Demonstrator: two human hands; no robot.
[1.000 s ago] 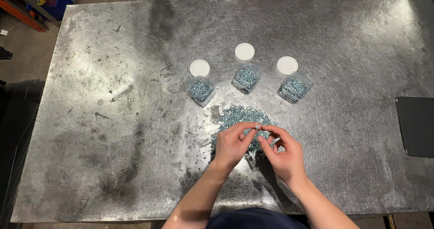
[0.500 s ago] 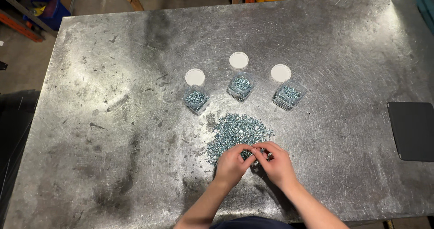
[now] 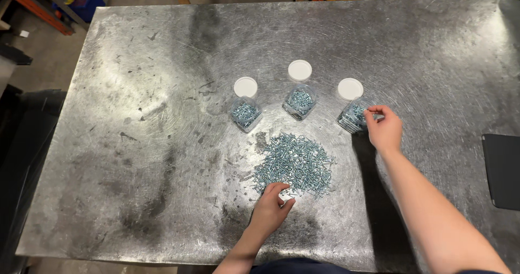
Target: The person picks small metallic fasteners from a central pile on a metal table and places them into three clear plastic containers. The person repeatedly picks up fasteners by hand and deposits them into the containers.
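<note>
Scuffed, swirl-marked metal desk (image 3: 135, 144). Loose pile of small bluish screws (image 3: 295, 163) just beyond the left fingers (image 3: 281, 187). Three open clear jars: left jar (image 3: 246, 113), middle jar (image 3: 300, 102), right jar (image 3: 355, 115) at the right fingers (image 3: 374, 111). White lid (image 3: 246, 86) behind each. Dark flat pad (image 3: 501, 171) far right.

The worktop (image 3: 162, 90) is dull grey sheet metal, scratched and stained, the screws (image 3: 295, 163) are shiny bluish metal, the jars (image 3: 299, 102) clear glossy plastic, and their lids (image 3: 300, 70) smooth matt white plastic.
</note>
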